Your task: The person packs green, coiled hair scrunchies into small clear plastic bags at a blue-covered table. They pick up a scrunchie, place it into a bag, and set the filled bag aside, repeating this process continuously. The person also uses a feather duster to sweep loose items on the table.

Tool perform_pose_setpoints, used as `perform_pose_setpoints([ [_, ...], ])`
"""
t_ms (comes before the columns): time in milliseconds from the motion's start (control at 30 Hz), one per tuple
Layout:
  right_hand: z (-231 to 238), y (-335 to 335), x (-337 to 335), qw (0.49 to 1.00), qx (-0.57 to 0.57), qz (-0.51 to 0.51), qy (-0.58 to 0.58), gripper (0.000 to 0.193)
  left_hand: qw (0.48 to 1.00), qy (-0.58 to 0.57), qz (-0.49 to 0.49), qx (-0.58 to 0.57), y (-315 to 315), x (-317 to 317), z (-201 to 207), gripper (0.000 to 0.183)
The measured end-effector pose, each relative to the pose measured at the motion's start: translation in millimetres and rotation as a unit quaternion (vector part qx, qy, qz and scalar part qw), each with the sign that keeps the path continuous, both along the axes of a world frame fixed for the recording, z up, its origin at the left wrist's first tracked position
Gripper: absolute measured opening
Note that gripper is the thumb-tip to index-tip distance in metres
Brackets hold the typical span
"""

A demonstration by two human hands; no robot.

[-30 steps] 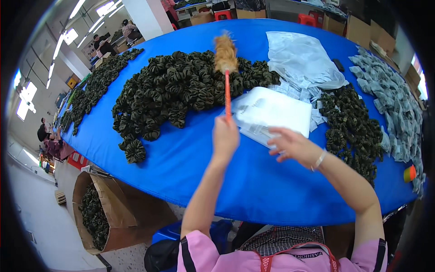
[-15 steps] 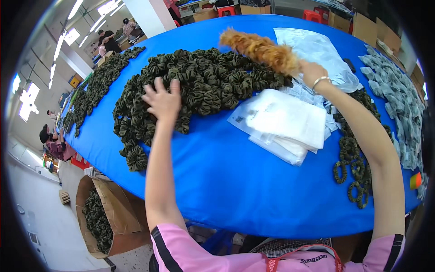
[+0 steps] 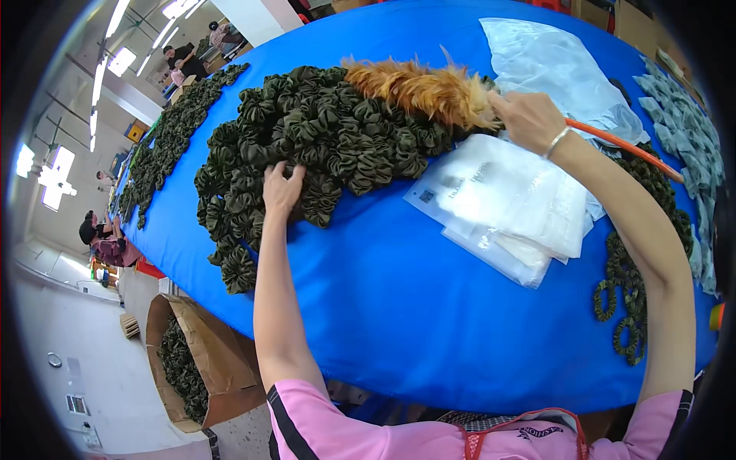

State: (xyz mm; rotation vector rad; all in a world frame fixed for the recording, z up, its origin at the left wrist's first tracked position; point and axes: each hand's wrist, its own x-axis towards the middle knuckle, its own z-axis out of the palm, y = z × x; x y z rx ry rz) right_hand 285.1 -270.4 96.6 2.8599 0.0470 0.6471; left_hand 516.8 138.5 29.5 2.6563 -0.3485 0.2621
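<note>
A large heap of dark green scrunchies (image 3: pixel 345 138) lies on the blue-covered table. My left hand (image 3: pixel 282 190) is at the heap's near side, its fingers curled down into the scrunchies, the fingertips partly hidden among them. My right hand (image 3: pixel 530 123) is closed around a feather duster (image 3: pixel 418 88) with golden-brown feathers. Its orange handle (image 3: pixel 625 146) sticks out to the right behind my wrist. The feathers rest along the far right edge of the heap. Below my right hand lies a stack of clear and white plastic bags (image 3: pixel 502 203), beside the heap.
A large translucent bag (image 3: pixel 556 77) lies behind my right hand. Packed greyish bags (image 3: pixel 678 115) line the right edge, with more scrunchies (image 3: pixel 629 284) nearer. Another scrunchie row (image 3: pixel 172 134) runs along the far left. A cardboard box (image 3: pixel 218 360) of scrunchies stands left of the table.
My left hand has gone from spread fingers to curled ones, lower on the heap. The duster has swung left and flatter over the heap, and its orange handle now shows. The view has shifted slightly.
</note>
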Motion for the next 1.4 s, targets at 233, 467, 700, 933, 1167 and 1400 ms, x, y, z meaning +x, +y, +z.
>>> perform_pose_setpoints([
  [233,25,25,-74,0.998,-0.051,0.017,-0.028,0.035,0.99,-0.079,-0.055,-0.106,-31,-94,-26,0.046],
  [467,61,19,-167,0.991,-0.125,0.01,-0.052,0.044,0.991,-0.103,-0.044,-0.074,-17,-165,-15,0.044],
  [700,93,10,-254,0.987,-0.135,-0.034,-0.075,0.045,0.893,-0.369,0.255,0.019,85,-145,-6,0.038],
  [933,61,-23,-187,0.961,-0.136,-0.24,0.016,0.027,0.91,-0.11,0.369,-0.156,156,-86,-57,0.054],
  [1167,32,23,-169,0.991,-0.06,-0.104,0.052,0.028,0.922,-0.156,0.302,-0.183,145,-109,-58,0.051],
  [1400,42,65,-228,0.998,-0.038,-0.046,0.034,0.035,0.921,-0.169,0.28,-0.211,125,-135,-60,0.052],
])
